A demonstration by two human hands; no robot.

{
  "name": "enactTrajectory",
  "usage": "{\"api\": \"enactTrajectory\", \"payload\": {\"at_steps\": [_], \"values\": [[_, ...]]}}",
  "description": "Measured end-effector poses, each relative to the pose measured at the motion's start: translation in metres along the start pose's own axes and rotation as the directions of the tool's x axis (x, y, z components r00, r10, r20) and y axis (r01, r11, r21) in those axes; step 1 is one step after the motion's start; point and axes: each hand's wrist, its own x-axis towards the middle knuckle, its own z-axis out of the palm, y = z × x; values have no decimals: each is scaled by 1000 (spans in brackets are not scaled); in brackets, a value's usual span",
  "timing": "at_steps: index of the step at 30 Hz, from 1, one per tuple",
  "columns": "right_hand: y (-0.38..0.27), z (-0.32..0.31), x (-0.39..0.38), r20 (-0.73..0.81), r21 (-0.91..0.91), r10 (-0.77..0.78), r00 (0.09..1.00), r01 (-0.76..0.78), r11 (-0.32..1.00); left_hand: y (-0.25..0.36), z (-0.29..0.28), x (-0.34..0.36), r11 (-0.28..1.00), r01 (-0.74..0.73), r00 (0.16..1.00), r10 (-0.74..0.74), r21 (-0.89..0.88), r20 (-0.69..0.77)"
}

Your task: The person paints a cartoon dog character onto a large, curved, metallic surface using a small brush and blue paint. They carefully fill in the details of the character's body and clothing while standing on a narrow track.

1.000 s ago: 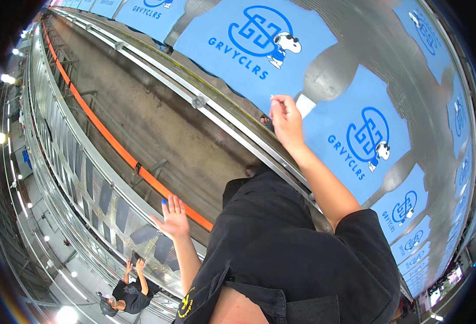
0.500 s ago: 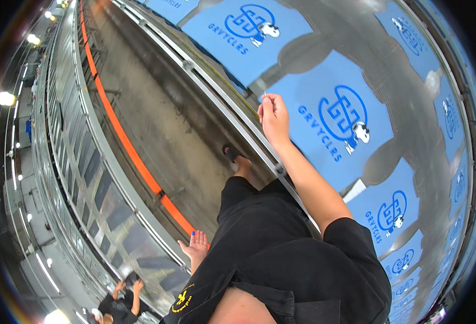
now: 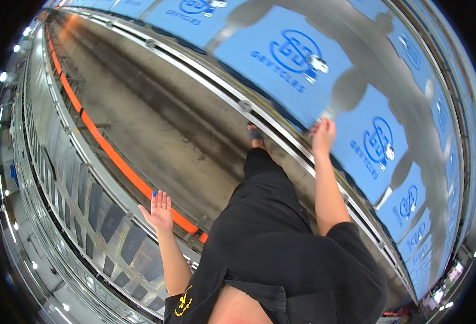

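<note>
The right hand (image 3: 323, 135), just right of the frame's centre, has its fingers bent by a pale tab (image 3: 327, 114); blur hides whether it grips anything. It's over the near edge of the grey table (image 3: 394, 94), between two blue cloths (image 3: 284, 51) lying flat at the upper right, each with a printed emblem. Lower left of centre, the left hand (image 3: 161, 214) is spread and empty, palm showing, near an orange strip (image 3: 108, 146).
</note>
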Motion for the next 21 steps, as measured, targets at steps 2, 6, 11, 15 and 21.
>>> {"api": "enactTrajectory", "payload": {"at_steps": [2, 6, 11, 15, 21], "values": [[-5, 16, 2, -16, -21, -78, 997, 78, 997, 18, 11, 43, 999, 32, 997, -30, -26, 71], [-39, 118, 5, 7, 45, -168, 986, 167, 985, 27, 10, 101, 992, 119, 989, -115, 41, -94], [-109, 350, 25, 230, 164, -183, 956, 148, 975, 36, -1, 133, 953, 291, 898, -243, 80, -367], [-215, 451, 26, 356, 306, -328, 875, 222, 926, 80, -14, 127, 981, 193, 871, -181, -22, -457], [-398, 490, 42, 169, 309, -857, 487, 800, 515, 125, 41, 200, 991, 114, 881, -134, -72, -453]]}}
